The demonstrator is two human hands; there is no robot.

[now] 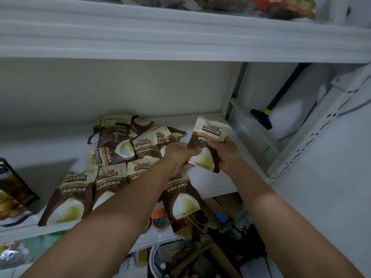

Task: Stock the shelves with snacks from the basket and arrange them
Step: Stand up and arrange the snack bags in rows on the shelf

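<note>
Gripping a cream-and-brown soft plastic snack pouch [208, 137] from both sides, a person's left hand [178, 155] and right hand [227, 155] hold it just above the white metal shelf [210, 180], fingers curled round its lower half. The pouch stands nearly upright, its long axis running from the hands up and away toward the shelf's back wall, logo end uppermost. A loose pile of matching pouches [112, 155] lies to its left, beside the left hand. Bare shelf lies below and to the right, nearer the right hand, and is the likely spot for setting it down.
</note>
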